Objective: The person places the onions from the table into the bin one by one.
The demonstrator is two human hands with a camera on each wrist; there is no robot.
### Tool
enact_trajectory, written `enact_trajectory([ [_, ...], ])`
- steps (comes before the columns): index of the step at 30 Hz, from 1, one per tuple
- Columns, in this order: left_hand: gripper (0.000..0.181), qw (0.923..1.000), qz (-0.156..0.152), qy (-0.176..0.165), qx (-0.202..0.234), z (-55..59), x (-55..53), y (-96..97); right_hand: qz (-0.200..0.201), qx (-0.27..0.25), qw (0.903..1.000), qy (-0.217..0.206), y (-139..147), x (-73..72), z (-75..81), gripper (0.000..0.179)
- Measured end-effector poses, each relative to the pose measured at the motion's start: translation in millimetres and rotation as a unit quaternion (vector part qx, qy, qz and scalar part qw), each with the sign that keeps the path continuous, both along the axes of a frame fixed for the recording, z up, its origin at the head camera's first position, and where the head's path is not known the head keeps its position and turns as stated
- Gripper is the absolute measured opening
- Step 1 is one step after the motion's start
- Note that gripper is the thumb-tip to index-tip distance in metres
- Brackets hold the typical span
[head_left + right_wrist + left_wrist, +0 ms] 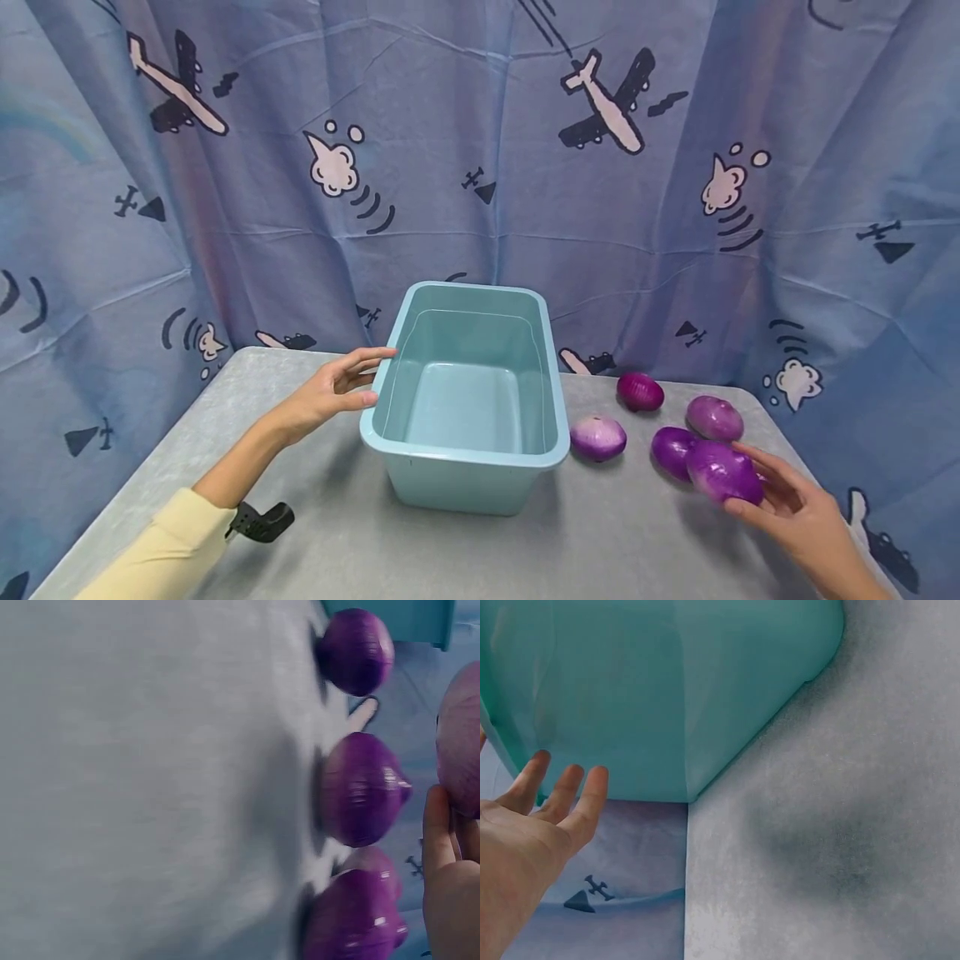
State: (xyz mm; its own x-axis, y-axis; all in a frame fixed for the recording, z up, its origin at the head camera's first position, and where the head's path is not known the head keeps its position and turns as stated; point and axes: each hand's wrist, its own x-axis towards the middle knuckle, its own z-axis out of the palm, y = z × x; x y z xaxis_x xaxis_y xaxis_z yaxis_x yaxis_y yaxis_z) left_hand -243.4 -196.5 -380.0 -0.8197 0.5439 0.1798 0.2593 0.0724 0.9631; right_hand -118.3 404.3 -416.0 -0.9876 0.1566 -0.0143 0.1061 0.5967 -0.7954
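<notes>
A light blue plastic basin (465, 487) stands on the table with nothing inside it. At its left rim is my left hand (337, 387), fingers loosely extended and fingertips touching the edge. In the left wrist view, several fingers of the left hand (544, 817) lie relaxed beside the basin wall (615, 697). My right hand (798, 508) holds a purple onion (723, 472) between thumb and fingers, above the table at the right. The right wrist view shows that onion (463, 742) partly cut off by the frame, with the right hand (454, 892) under it.
More purple onions rest right of the basin: a pale one (597, 438) close beside it, a dark one (640, 392) behind, a pinkish one (714, 418) and another (672, 454) near my right hand. The grey table (600, 542) ends at a blue patterned curtain (450, 167).
</notes>
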Motion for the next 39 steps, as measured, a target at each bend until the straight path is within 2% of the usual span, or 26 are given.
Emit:
enact_trajectory([
  [5,0.064,1.0,0.002,0.003,-0.003,-0.8,0.2,0.2,0.012,-0.008,0.9997,0.021,-3.0,-10.8,9.7,0.076],
  [11,0.063,0.9999,-0.001,0.017,-0.004,0.2,0.3,-0.8,0.028,-0.015,0.9967,0.075,-9.5,-25.1,21.2,0.07],
  [17,0.063,0.9998,0.004,0.019,-0.003,2.0,0.4,-2.6,0.069,-0.035,0.9884,0.131,-23.8,-39.5,33.2,0.064],
  [25,0.063,0.9999,0.001,0.012,-0.002,0.8,1.8,-1.3,0.13,-0.051,0.9755,0.17,-47.3,-51.9,42.6,0.064],
  [29,0.063,0.9999,0.001,0.011,-0.002,-0.2,1.2,-1.1,0.15,-0.052,0.9705,0.181,-55.2,-57.9,50.9,0.065],
  [34,0.064,1.0,0.0,0.009,-0.002,-1.1,0.8,-0.6,0.155,-0.043,0.9719,0.172,-64.6,-63.2,62.4,0.065],
  [39,0.064,1.0,0.0,0.005,-0.002,-1.7,0.3,0.7,0.161,-0.057,0.9705,0.17,-74.4,-67.5,71.4,0.064],
])
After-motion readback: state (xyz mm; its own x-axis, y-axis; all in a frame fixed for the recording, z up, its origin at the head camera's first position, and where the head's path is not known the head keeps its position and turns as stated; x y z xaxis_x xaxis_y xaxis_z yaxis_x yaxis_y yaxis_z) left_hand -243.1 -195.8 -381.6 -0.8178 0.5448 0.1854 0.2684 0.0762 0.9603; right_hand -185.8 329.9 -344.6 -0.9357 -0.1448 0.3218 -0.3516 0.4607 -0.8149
